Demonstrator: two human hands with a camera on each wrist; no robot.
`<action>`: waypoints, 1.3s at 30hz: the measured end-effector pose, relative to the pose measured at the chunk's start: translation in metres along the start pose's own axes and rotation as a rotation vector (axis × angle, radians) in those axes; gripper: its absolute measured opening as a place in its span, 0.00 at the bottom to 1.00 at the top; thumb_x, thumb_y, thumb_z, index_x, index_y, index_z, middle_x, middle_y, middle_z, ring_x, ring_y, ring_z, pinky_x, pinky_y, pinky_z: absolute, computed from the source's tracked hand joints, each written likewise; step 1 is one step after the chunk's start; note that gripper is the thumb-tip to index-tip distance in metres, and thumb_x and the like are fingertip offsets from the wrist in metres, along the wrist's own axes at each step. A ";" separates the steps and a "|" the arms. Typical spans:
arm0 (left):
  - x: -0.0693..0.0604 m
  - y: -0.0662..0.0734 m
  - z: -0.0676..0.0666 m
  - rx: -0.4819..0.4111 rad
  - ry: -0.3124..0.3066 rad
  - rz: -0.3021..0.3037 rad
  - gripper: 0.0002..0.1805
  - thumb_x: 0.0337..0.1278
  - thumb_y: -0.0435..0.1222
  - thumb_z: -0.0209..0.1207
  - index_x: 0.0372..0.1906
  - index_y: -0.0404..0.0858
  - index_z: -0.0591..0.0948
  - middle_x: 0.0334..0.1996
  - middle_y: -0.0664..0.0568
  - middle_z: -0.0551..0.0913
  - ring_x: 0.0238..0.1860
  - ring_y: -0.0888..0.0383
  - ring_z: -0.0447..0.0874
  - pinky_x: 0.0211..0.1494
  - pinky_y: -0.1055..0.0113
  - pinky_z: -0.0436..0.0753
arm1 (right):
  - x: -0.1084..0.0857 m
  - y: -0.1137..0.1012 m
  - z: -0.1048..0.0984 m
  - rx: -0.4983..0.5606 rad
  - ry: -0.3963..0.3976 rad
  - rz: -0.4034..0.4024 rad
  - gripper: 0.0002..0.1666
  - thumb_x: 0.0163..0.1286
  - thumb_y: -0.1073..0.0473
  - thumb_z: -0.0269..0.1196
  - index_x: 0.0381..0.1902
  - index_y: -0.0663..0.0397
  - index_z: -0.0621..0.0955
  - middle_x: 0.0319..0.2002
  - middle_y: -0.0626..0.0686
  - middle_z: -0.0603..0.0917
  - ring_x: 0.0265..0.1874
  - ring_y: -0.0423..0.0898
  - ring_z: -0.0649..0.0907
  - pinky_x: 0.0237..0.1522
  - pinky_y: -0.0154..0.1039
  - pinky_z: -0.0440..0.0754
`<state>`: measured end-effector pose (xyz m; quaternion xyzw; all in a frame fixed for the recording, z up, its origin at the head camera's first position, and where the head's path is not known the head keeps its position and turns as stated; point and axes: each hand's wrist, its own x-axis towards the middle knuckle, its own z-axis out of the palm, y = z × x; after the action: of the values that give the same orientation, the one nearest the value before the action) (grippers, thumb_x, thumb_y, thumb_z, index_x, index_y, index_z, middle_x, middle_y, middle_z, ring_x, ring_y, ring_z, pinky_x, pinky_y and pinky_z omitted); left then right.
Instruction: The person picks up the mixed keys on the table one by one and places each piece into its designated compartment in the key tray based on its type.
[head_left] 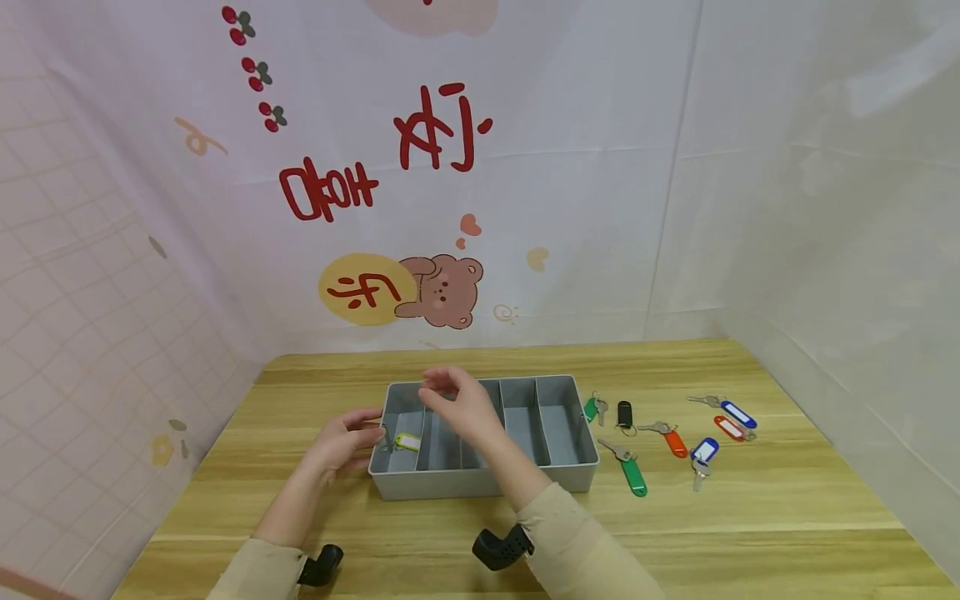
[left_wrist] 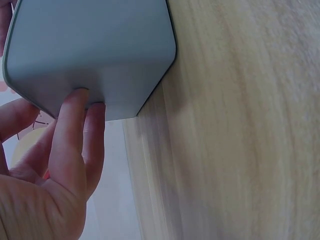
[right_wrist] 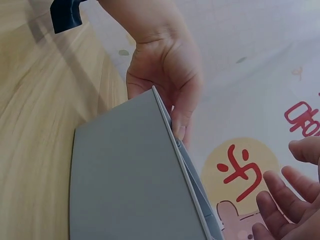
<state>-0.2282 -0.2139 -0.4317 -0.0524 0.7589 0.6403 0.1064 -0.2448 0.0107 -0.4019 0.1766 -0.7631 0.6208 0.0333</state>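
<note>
A long grey divided box stands on the table, its compartments side by side. My left hand grips the box's left end, thumb over the rim and fingertips against the outer wall, as the left wrist view shows on the grey wall. In the leftmost compartment lies a yellow-green key tag with a key, partly behind the thumb. Above the box's left-middle part hovers my right hand, fingers loosely bent. The right wrist view shows the right hand holding nothing.
Right of the box lie keys with tags: green, black, orange-red, red and blue ones among them. Another green tag lies against the box's right end. A printed cloth hangs behind the wooden table.
</note>
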 end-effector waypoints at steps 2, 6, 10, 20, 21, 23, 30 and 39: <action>0.000 0.000 0.000 -0.004 0.000 0.002 0.30 0.63 0.28 0.59 0.68 0.24 0.67 0.50 0.39 0.76 0.48 0.48 0.80 0.47 0.52 0.85 | -0.002 0.000 -0.004 -0.014 0.002 -0.010 0.17 0.68 0.57 0.67 0.53 0.57 0.81 0.44 0.51 0.85 0.47 0.49 0.83 0.47 0.40 0.81; 0.001 -0.001 0.000 -0.006 -0.003 0.002 0.30 0.62 0.27 0.59 0.68 0.24 0.67 0.49 0.40 0.76 0.47 0.48 0.80 0.47 0.53 0.86 | -0.006 0.001 -0.011 -0.037 0.005 -0.045 0.17 0.68 0.57 0.67 0.53 0.57 0.81 0.45 0.52 0.86 0.47 0.50 0.83 0.50 0.46 0.81; 0.001 -0.001 0.000 -0.004 -0.004 -0.001 0.29 0.63 0.28 0.59 0.68 0.25 0.67 0.52 0.37 0.76 0.48 0.48 0.80 0.46 0.53 0.86 | -0.011 0.003 -0.018 -0.044 0.001 -0.078 0.19 0.68 0.59 0.67 0.54 0.60 0.80 0.46 0.55 0.85 0.50 0.54 0.82 0.56 0.56 0.78; 0.002 0.000 0.000 0.009 -0.011 -0.002 0.30 0.64 0.28 0.59 0.69 0.25 0.66 0.56 0.33 0.74 0.48 0.48 0.80 0.46 0.53 0.86 | -0.024 0.011 -0.037 -0.103 -0.006 -0.069 0.21 0.69 0.56 0.66 0.58 0.56 0.79 0.52 0.52 0.84 0.55 0.52 0.80 0.58 0.55 0.76; 0.002 0.001 0.000 0.009 -0.012 -0.001 0.30 0.64 0.28 0.59 0.69 0.25 0.66 0.56 0.32 0.74 0.48 0.48 0.80 0.46 0.53 0.86 | -0.026 0.011 -0.040 -0.103 -0.002 -0.071 0.21 0.69 0.56 0.66 0.58 0.56 0.79 0.52 0.53 0.84 0.56 0.51 0.80 0.59 0.56 0.75; 0.002 0.001 0.000 0.011 -0.014 0.000 0.30 0.64 0.28 0.59 0.69 0.25 0.66 0.56 0.32 0.74 0.48 0.48 0.80 0.46 0.53 0.86 | -0.028 0.013 -0.044 -0.107 0.011 -0.080 0.21 0.69 0.57 0.67 0.58 0.55 0.80 0.52 0.54 0.84 0.56 0.51 0.80 0.60 0.56 0.74; 0.002 0.002 -0.002 0.004 -0.019 -0.009 0.31 0.64 0.28 0.59 0.69 0.25 0.65 0.56 0.32 0.74 0.49 0.48 0.80 0.46 0.52 0.86 | -0.036 0.019 -0.061 -0.128 0.015 -0.130 0.22 0.68 0.59 0.67 0.58 0.58 0.79 0.54 0.57 0.84 0.55 0.50 0.80 0.61 0.59 0.72; 0.004 0.003 -0.002 0.004 -0.017 -0.015 0.30 0.64 0.28 0.60 0.69 0.25 0.66 0.56 0.34 0.74 0.49 0.48 0.80 0.48 0.50 0.85 | -0.048 0.014 -0.091 -0.174 0.002 -0.107 0.24 0.68 0.58 0.68 0.60 0.54 0.79 0.55 0.55 0.83 0.58 0.49 0.79 0.63 0.57 0.71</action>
<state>-0.2330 -0.2153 -0.4291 -0.0522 0.7589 0.6383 0.1179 -0.2195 0.1119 -0.4077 0.2131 -0.8036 0.5496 0.0825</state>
